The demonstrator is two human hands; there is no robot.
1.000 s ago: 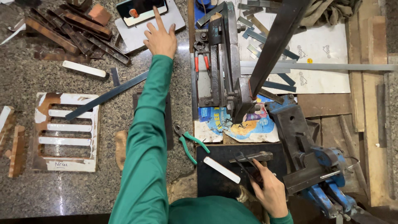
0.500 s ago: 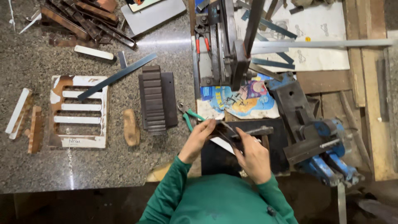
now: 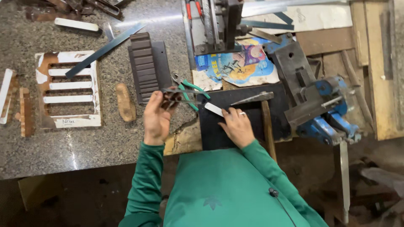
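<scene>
My left hand (image 3: 156,119) is closed around a small bundle of thin dark metal strips (image 3: 179,96), held just above the granite bench beside green-handled pliers (image 3: 190,91). My right hand (image 3: 238,126) rests on a black mat (image 3: 219,135), its fingertips touching a short pale metal strip (image 3: 214,109) that lies on the mat. Both arms wear green sleeves. A hammer (image 3: 254,98) with a wooden handle lies on the mat just beyond my right hand.
A blue bench vise (image 3: 326,110) stands at the right. A dark ribbed block (image 3: 145,67) and a white slotted frame (image 3: 69,89) lie on the left. A metal press (image 3: 219,25) sits at the back over a colourful printed sheet (image 3: 248,63). Wooden planks are far right.
My left hand has come back from a far reach across the bench to the mat, then shifted left holding the dark strips. My right hand has settled on the pale strip.
</scene>
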